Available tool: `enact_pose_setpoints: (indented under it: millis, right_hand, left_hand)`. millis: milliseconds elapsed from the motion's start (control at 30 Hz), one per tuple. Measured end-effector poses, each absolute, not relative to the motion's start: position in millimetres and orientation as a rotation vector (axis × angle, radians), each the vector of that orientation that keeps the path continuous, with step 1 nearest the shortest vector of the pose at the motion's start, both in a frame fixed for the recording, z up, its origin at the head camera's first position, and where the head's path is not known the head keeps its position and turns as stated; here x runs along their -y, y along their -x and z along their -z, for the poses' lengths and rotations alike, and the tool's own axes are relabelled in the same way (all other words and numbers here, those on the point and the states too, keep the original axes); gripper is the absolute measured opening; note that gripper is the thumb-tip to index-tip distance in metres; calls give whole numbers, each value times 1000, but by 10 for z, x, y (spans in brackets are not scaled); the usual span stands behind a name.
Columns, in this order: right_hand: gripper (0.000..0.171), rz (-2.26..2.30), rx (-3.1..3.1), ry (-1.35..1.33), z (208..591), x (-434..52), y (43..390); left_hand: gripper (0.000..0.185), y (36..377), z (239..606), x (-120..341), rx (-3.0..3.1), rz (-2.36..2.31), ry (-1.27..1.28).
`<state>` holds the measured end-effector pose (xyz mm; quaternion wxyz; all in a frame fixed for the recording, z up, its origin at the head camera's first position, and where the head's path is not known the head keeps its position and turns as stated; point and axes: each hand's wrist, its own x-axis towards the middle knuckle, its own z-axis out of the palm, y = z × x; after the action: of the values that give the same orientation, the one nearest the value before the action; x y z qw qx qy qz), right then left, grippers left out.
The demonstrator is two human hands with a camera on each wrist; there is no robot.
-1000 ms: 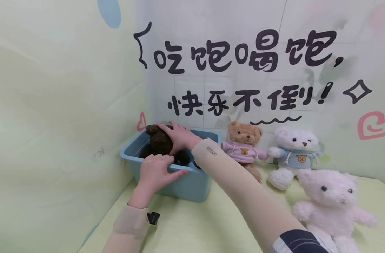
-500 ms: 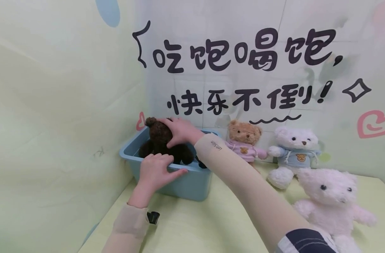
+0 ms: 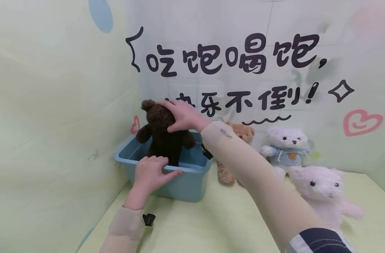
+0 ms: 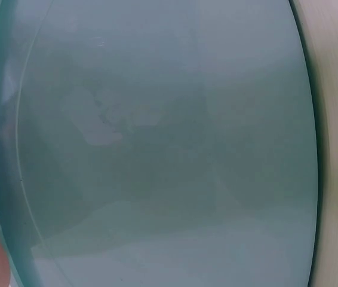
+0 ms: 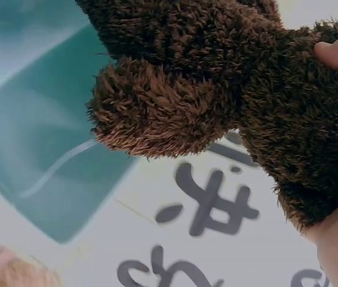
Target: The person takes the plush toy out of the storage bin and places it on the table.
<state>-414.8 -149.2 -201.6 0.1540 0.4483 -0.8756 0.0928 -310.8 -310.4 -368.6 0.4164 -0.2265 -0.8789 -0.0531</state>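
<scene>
My right hand (image 3: 186,114) grips a dark brown teddy bear (image 3: 164,140) by its head, with the thumb across the front. The bear is upright, its lower body still within a blue plastic bin (image 3: 192,186). Its legs are hidden behind the bin's near wall. In the right wrist view the brown bear (image 5: 169,107) has its furry arm hanging free. My left hand (image 3: 151,174) holds the bin's near rim, fingers curled over the edge and thumb lying along the outside. The left wrist view is filled by the bin's outer wall (image 4: 157,149).
To the bin's right sit a tan bear (image 3: 247,133), partly behind my right forearm, a white bear in a blue hoodie (image 3: 288,154) and a pale pink bear (image 3: 322,189) nearer me. Printed walls (image 3: 69,105) close off the left and back of the table (image 3: 186,228).
My right hand has lifted the brown bear upward, so its head and arms now rise above the bin's rim. My left hand stays on the rim. The head view has shifted slightly.
</scene>
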Motion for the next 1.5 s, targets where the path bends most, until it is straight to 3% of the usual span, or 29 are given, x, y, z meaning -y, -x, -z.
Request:
enact_pose_setpoints:
  millis: [400, 833, 1100, 1500]
  right_hand:
    - [88, -368, 2377, -1249, 1328, 897, 3925]
    - [85, -372, 2316, -1141, 885, 324, 3696]
    - [86, -403, 2285, -1169, 856, -54, 3554]
    - [90, -474, 2242, -1369, 1171, -395, 3392]
  left_hand:
    - [64, 3156, 3716, 3087, 2142, 182, 598]
    - [58, 3204, 3746, 3260, 2205, 184, 542]
    - [62, 3232, 3735, 3347, 2193, 189, 545]
    - [61, 3199, 3706, 3540, 2225, 170, 506]
